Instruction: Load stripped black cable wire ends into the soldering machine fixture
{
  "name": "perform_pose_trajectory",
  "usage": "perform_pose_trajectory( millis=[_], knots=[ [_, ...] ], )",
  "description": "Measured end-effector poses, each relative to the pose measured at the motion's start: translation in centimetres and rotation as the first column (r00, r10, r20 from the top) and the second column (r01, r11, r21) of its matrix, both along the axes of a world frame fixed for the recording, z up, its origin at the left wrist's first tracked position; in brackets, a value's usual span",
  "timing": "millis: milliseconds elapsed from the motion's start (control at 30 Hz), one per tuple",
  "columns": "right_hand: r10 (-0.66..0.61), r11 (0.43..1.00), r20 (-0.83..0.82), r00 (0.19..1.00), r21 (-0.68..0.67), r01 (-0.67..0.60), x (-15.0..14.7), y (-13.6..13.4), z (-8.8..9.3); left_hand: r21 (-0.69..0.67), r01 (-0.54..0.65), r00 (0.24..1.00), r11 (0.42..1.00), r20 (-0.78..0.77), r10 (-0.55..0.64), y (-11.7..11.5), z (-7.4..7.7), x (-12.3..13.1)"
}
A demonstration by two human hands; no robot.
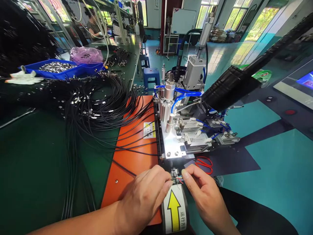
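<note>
My left hand (151, 189) is closed, thumb and fingers pinching the end of a black cable (124, 168) that comes in from the left. Thin coloured wires (179, 178) fan out of that end. My right hand (204, 189) pinches at the tips of these wires, its thumb against the forefinger. Both hands meet over a small metal fixture (174, 172) at the front of the machine (173, 140). Just below lies a white label with a yellow arrow (174, 209). Red-handled scissors (204, 164) rest beyond my right hand.
Bundled black cables (102, 111) cover the green bench (36, 147) and reach across the orange plate (137, 163). Blue trays (61, 70) hold small metal parts. A black flexible arm (230, 86) slants over the machine. Further back are a blue stool (151, 78) and a seated person (94, 27).
</note>
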State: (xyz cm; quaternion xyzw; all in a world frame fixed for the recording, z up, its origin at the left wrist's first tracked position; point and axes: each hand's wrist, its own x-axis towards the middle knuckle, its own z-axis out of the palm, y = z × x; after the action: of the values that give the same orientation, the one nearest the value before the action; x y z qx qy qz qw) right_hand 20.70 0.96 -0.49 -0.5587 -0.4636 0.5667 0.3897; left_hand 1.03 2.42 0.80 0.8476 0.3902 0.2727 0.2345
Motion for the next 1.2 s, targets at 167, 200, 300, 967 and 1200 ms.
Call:
perform_pose_trajectory(
  millis=[167, 200, 300, 967, 1200],
  knots=[
    [-0.005, 1.000, 0.026, 1.000, 0.023, 0.005, 0.0, 0.0, -0.2, 0.044, -0.014, 1.000, 0.999, -0.004, 0.014, 0.1, -0.1, 0.0],
    [-0.006, 1.000, 0.034, 0.999, 0.029, 0.005, 0.0, 0.0, -0.2, 0.051, -0.011, 1.000, 0.999, -0.004, 0.012, 0.0, -0.2, 0.0],
    [-0.003, 0.999, 0.068, 0.998, 0.053, 0.000, 0.0, 0.0, -0.5, 0.061, -0.009, 1.000, 0.998, -0.013, 0.010, 0.0, -0.3, 0.1],
    [-0.140, 0.982, 0.151, 0.978, 0.145, 0.118, -1.0, 0.1, -1.9, 0.187, -0.052, 0.998, 0.981, -0.023, 0.057, 1.1, -0.5, -0.1],
    [-0.142, 0.984, 0.227, 0.963, 0.134, 0.114, -1.3, 0.4, -2.2, 0.152, -0.052, 0.997, 0.987, -0.040, 0.058, 0.9, -0.7, -0.2]
  ],
)
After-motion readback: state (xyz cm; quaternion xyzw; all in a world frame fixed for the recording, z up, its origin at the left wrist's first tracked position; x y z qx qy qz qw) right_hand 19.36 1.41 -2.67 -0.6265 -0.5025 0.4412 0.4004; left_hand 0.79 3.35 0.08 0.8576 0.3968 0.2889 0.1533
